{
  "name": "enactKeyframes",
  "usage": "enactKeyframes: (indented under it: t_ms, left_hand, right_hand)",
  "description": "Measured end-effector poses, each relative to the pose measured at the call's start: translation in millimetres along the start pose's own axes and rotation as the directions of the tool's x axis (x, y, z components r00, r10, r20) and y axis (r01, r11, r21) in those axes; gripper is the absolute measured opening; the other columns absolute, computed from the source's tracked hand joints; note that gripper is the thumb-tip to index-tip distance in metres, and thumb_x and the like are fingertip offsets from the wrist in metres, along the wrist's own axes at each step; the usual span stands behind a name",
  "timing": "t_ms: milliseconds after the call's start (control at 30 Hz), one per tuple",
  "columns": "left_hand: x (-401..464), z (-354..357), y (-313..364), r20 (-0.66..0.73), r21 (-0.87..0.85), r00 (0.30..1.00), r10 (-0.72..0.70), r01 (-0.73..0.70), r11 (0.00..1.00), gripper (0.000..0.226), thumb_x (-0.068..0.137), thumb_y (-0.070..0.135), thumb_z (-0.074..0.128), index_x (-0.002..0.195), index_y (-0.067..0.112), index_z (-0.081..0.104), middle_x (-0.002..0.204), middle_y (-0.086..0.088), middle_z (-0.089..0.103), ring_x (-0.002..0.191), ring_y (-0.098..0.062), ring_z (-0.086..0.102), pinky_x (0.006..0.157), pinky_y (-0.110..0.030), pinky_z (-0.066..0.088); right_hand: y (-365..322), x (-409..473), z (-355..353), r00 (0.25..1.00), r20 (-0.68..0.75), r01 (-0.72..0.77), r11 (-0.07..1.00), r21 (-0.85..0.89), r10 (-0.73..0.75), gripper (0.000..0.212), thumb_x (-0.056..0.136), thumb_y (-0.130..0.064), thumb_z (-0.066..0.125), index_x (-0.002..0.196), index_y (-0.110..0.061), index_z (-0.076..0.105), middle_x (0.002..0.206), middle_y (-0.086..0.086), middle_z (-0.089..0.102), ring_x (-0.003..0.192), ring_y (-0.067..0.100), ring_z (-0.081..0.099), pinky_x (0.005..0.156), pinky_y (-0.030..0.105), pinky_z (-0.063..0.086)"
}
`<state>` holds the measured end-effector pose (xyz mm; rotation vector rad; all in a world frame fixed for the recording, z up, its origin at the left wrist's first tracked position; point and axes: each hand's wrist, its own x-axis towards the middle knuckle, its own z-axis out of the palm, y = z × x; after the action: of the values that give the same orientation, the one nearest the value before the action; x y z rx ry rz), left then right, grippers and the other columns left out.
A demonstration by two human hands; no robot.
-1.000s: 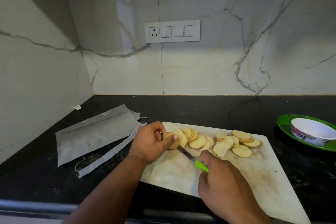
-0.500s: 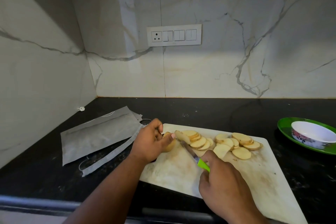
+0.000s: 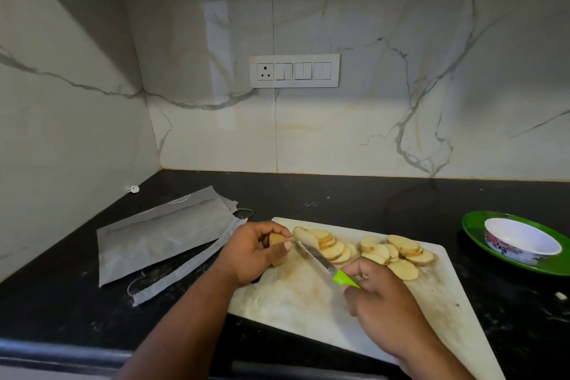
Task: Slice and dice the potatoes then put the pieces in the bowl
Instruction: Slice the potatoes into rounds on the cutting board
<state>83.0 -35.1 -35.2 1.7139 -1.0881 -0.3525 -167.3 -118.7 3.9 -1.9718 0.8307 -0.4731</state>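
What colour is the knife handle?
Bright lime green; the knife handle shows in the head view, gripped by the right hand.

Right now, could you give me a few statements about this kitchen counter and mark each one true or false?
1. The right hand holds a knife with a green handle. True.
2. The bowl is full of potato pieces. False: it looks empty.
3. The potato slices lie on the cutting board. True.
4. The left hand rests flat on the counter. False: it holds the potato end.
5. The bowl sits on a green plate. True.
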Motion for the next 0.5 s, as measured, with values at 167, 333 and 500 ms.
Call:
enactKeyframes:
  t_ms: [167,333,500]
  left_hand:
    - [-1.1,-7.5,-5.3,0.109,0.16,0.988,0.106,-0.123,0.979,0.051,0.08,0.036,0.089,0.126,0.043,0.068,0.12,0.011,0.059,0.106,0.001,0.059,0.091,-0.014,0.05]
    - [-3.1,-12.4,0.6,0.197,0.238,0.98,0.035,-0.083,0.968,0.073,0.086,0.028,0.085,0.144,0.051,0.048,0.134,0.025,0.051,0.12,0.015,0.051,0.101,-0.006,0.043]
    - [-4.4,-14.0,5.4,0.139,0.188,0.99,-0.021,-0.005,0.982,0.083,0.068,0.032,0.098,0.137,0.05,0.054,0.111,0.011,0.073,0.107,-0.005,0.068,0.102,-0.022,0.053]
  right_hand:
    - [1.0,4.7,-1.6,0.994,-0.036,-0.095,0.988,0.12,0.1,0.019,0.088,-0.01,0.058,0.082,-0.025,0.066,0.056,-0.005,0.057,0.049,0.007,0.046,0.054,0.027,0.035]
    - [2.2,7.8,-0.3,0.992,-0.041,-0.112,0.981,0.158,0.12,0.023,0.086,-0.011,0.059,0.082,-0.032,0.067,0.066,-0.003,0.062,0.056,0.012,0.047,0.055,0.028,0.035]
    - [4.2,2.9,-0.8,0.99,-0.07,-0.11,0.979,0.171,0.124,0.019,0.091,-0.016,0.059,0.092,-0.033,0.067,0.068,-0.002,0.065,0.058,0.011,0.051,0.056,0.028,0.038]
